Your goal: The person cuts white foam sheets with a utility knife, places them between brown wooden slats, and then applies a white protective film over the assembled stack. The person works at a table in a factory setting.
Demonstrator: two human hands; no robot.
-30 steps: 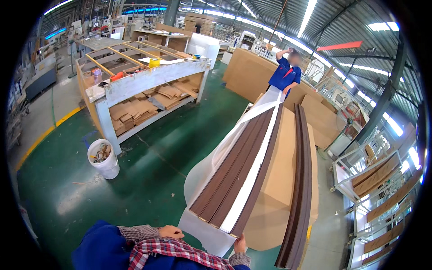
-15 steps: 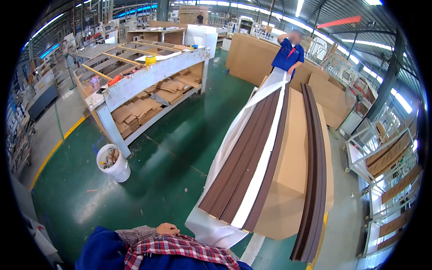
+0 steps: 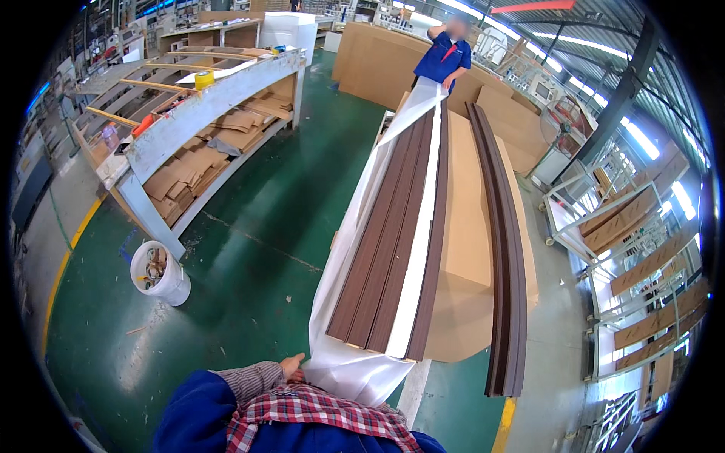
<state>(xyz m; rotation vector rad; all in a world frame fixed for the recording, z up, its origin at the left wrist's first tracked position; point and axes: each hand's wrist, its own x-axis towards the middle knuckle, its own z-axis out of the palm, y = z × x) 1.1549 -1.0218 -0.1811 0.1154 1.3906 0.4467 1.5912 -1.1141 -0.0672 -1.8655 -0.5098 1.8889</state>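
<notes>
My left hand (image 3: pixel 291 366) is low in the view, at the left edge of a white translucent wrapping sheet (image 3: pixel 350 377). Its thumb stands apart from the fingers, which are partly hidden beside the sheet. My right hand is out of sight behind my checked clothing. On the sheet lie long dark brown grooved boards (image 3: pixel 381 260), with a white strip (image 3: pixel 417 279) running lengthwise between them. A co-worker in a blue shirt (image 3: pixel 444 60) stands at the far end, one hand lowered to the sheet and the other raised to the head.
Cardboard (image 3: pixel 464 302) lies beneath the boards. More brown profiles (image 3: pixel 504 279) rest along its right side. To the left stand a workbench (image 3: pixel 204 113) with cardboard scraps on its lower shelf and a white bucket (image 3: pixel 172 287) of scraps. White racks (image 3: pixel 596 294) line the right.
My left hand has moved from in front of my body to the sheet's edge, its thumb now spread. The view has shifted, and the sheet's near end hangs closer to me.
</notes>
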